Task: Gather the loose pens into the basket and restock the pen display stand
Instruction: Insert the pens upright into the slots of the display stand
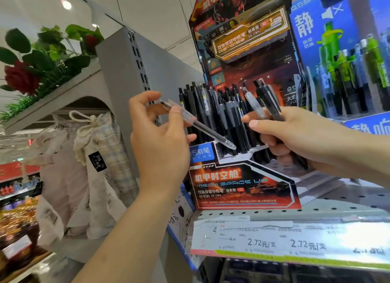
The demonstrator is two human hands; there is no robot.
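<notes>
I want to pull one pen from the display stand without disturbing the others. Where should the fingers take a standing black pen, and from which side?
Grip a standing black pen at its upper barrel, just under the clicker, coming from above and the front. The pens stand upright and packed in the display stand, so probably only their tops are free; the tall backboard blocks the rear.

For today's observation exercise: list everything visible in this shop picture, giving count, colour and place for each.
Pen display stand: one, red and black, on the shelf.
Pens in stand: many, mostly black, upright.
Clear pen: one, in left hand.
Held pens: a few, clear and black, in right hand.
Blue display: one, right, green and black pens.
Price labels: white, shelf edge.
Drawstring bags: several, pale, left.
Roses: red, upper left.
Left hand: grips pen.
Right hand: grips pens.
</notes>
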